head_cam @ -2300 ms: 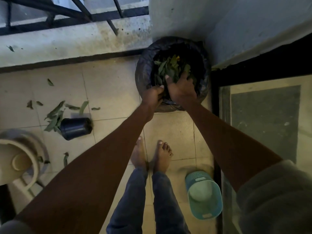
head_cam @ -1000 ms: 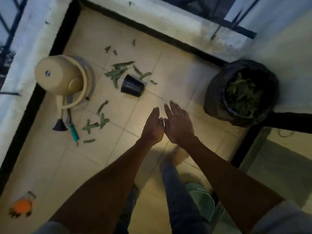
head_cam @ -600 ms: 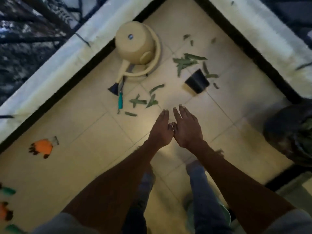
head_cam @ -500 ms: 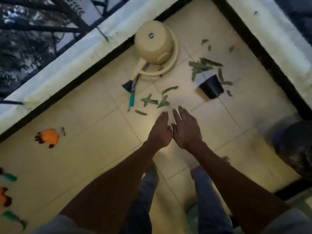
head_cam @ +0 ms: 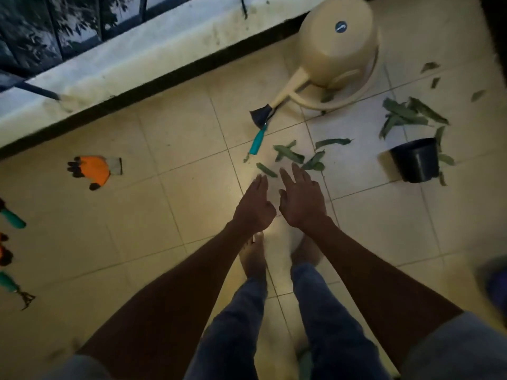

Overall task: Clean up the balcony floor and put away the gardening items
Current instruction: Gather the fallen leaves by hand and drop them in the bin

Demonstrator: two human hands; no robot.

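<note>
The black bag of collected leaves, into which both hands were pressed a moment ago, is no longer seen in the head view; the view has been swung round to the open balcony floor (head_cam: pixel 178 204). Both hands have been brought out empty. The left hand (head_cam: pixel 253 205) and the right hand (head_cam: pixel 301 200) are held side by side above the tiles, fingers released and loosely extended, nothing grasped.

Just beyond the fingers a small scatter of leaves (head_cam: pixel 299 157) is found lying on the floor, now nearer the fingertips than half a second ago. Beyond these and slightly to the left, a teal-handled tool (head_cam: pixel 256 141) is noted under the spout of the tipped watering can (head_cam: pixel 336 48). Further to the right of the fingers, a second leaf pile (head_cam: pixel 406 115) and a black pot (head_cam: pixel 415 160) on its side are recorded. Well to the left an orange glove (head_cam: pixel 93 171) is seen, with more teal-handled tools (head_cam: pixel 12 219) at the frame edge.

One load is judged disposed of; the near scatter is judged the next pickup, with the gardening items not yet put away
</note>
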